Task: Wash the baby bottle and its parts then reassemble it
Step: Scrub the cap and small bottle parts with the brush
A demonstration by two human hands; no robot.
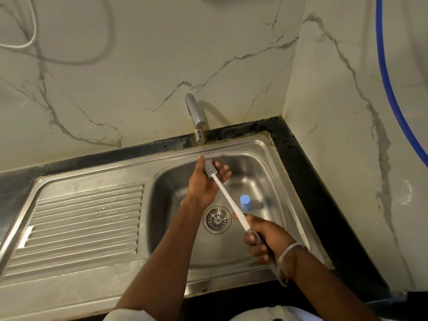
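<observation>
Nearest to me, the person's right hand (266,237), a silver bangle (289,250) on its wrist, is wrapped firmly round the dark grip of a long white-shafted bottle brush (228,200). The shaft runs up and away from that fist, across the basin of the stainless steel sink (266,158), to the left hand (203,184). That hand is turned palm up and cups the brush's grey ribbed head (209,169). Its fingers (223,171) are half curled round the far side of the head and the thumb is raised on the near side.

This looks to me like readying or cleaning the brush itself, before any scrubbing of the bottle. Neither hand holds a bottle part.

The one task piece I can make out is a pale blue, round-topped plastic piece (245,200). It stands on the sink floor just beyond the right hand, close beside the brush shaft and well to the right of the left hand. Whether it is the cap alone or sits on a clear bottle body, I cannot tell. The round metal drain strainer (217,219) lies between the two hands.

Beyond the left hand, the chrome tap (196,117) shows no water running. The next move likely calls for freeing the left hand, picking up the blue piece and starting the water.
</observation>
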